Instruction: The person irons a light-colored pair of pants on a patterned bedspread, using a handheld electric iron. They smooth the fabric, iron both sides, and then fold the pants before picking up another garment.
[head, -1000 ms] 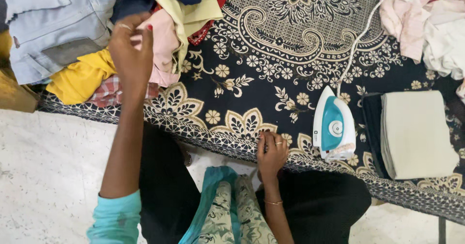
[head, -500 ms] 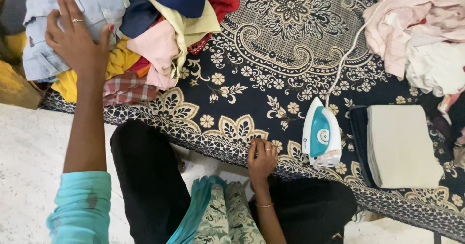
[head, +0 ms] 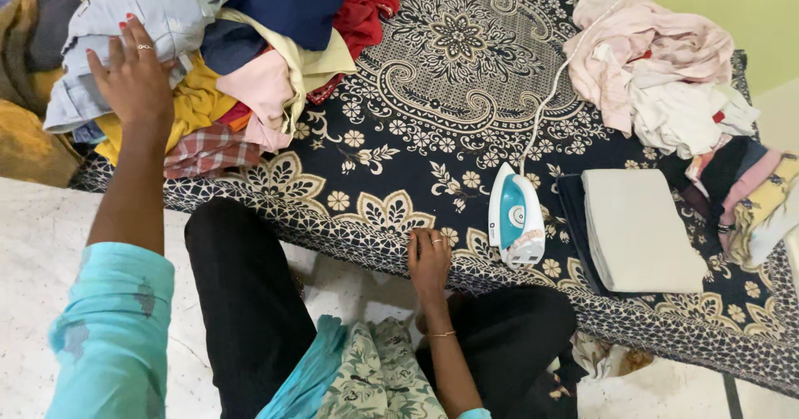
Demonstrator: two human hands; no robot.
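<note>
Item 1: my left hand (head: 137, 82), fingers spread flat on the pale blue garment (head: 158, 11) atop the clothes pile (head: 250, 69). Item 2: right hand (head: 429, 261), loosely curled on the patterned bed's (head: 449, 94) edge, holding nothing. Best gather 1 layer only.

One iron (head: 515, 218), one folded cream cloth (head: 641, 232), two clothes heaps (head: 250, 61).

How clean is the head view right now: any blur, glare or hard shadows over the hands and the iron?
Head view: light is soft and even, with no glare and no hard shadows. The left hand on the clothes pile, the right hand at the bed's edge and the iron are all sharp. The folded cloth is bright but keeps its edges.
</note>
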